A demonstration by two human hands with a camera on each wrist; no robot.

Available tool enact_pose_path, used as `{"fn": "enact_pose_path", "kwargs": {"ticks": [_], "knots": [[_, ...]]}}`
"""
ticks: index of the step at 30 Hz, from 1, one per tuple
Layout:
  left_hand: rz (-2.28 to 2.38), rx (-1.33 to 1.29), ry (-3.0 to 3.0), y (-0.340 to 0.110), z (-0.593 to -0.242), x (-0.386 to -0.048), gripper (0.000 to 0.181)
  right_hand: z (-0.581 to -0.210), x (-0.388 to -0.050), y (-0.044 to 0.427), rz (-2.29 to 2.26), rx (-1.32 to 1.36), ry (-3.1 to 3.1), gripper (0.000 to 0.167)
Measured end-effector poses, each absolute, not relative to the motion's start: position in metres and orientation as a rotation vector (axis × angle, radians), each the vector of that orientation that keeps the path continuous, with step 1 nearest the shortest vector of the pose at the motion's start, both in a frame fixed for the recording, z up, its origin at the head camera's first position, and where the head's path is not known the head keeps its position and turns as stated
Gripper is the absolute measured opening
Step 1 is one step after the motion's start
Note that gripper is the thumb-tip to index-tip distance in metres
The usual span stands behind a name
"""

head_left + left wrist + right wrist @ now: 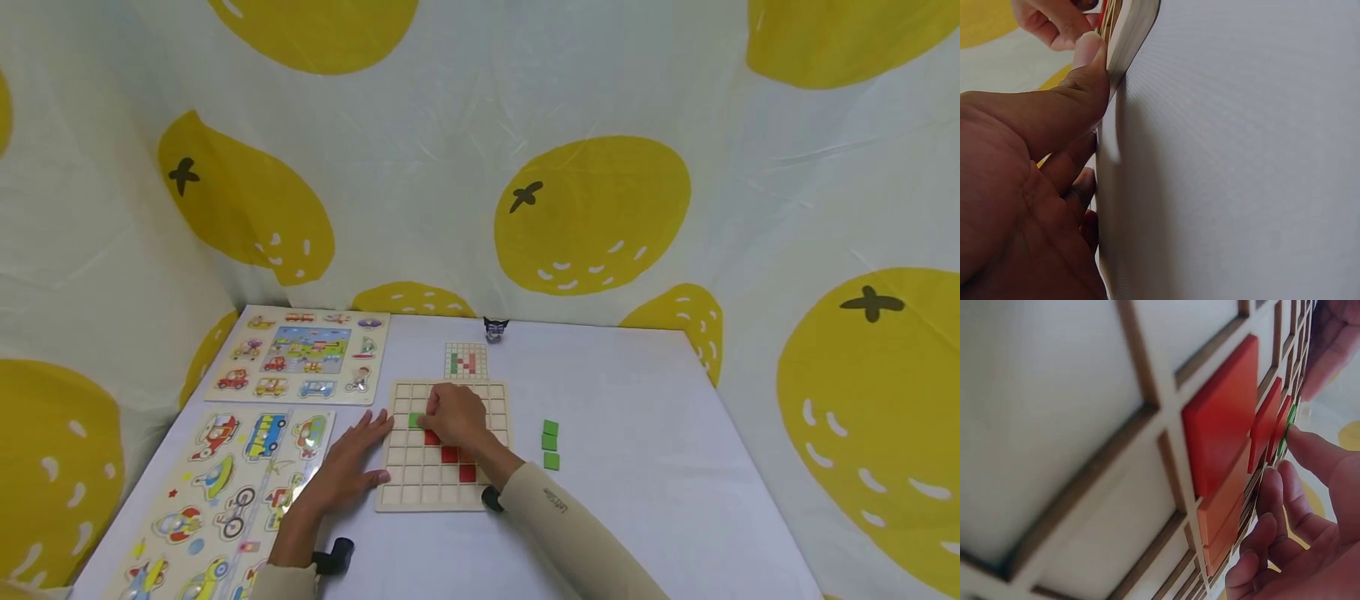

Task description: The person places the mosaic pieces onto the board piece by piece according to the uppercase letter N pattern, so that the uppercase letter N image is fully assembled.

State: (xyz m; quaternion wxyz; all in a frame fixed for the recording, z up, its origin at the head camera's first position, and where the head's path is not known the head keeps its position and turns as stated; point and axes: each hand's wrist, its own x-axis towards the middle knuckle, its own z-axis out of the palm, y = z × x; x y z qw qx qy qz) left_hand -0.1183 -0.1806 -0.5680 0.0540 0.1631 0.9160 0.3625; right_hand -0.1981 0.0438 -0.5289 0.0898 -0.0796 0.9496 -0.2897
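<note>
A wooden grid board (405, 494) lies on the white table, with square red tiles (468, 473) set in a diagonal row of its cells. My right hand (457, 414) is over the upper part of the board, fingers curled, its thumb and fingertips at a green tile (415, 420) on the left side. In the right wrist view the thumb touches that green tile (1287, 431), and orange tiles (1225, 500) sit beside the red ones. My left hand (347, 465) rests at the board's left edge, fingers extended and thumb apart.
Several loose green tiles (551, 461) lie right of the board. A small pattern card (466, 361) and a dark-capped figurine (495, 329) are behind it. Two picture puzzle boards, one far (255, 392) and one near (176, 483), cover the left side. A patterned curtain (420, 208) hangs behind.
</note>
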Motion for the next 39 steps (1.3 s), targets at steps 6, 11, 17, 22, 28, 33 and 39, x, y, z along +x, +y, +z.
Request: {"fn": "enact_pose_path", "kwargs": {"ticks": [6,11,17,22,28,33,39], "knots": [[1.123,0.512,2.804,-0.179,-0.572,-0.116,0.091,-0.527,-0.194,0.049,-0.982,-0.229,2.789,0.023],[1.119,0.509,2.805,-0.178,-0.571,-0.116,0.090,-0.519,-0.185,0.064,-1.158,-0.141,2.723,0.019],[1.110,0.523,2.801,-0.180,-0.569,-0.117,0.089,-0.517,-0.169,0.097,-1.265,-0.054,2.731,0.020],[1.110,0.533,2.803,-0.181,-0.568,-0.118,0.090,-0.520,-0.159,0.132,-1.228,0.016,2.837,0.023],[1.109,0.503,2.782,-0.181,-0.568,-0.119,0.090,-0.523,-0.152,0.179,-1.159,0.146,2.926,0.028],[1.095,0.489,2.781,-0.181,-0.567,-0.119,0.090,-0.527,-0.150,0.212,-1.070,0.246,2.950,0.035],[1.099,0.489,2.789,-0.180,-0.567,-0.119,0.091,-0.527,-0.151,0.231,-0.979,0.200,2.952,0.037]]}}
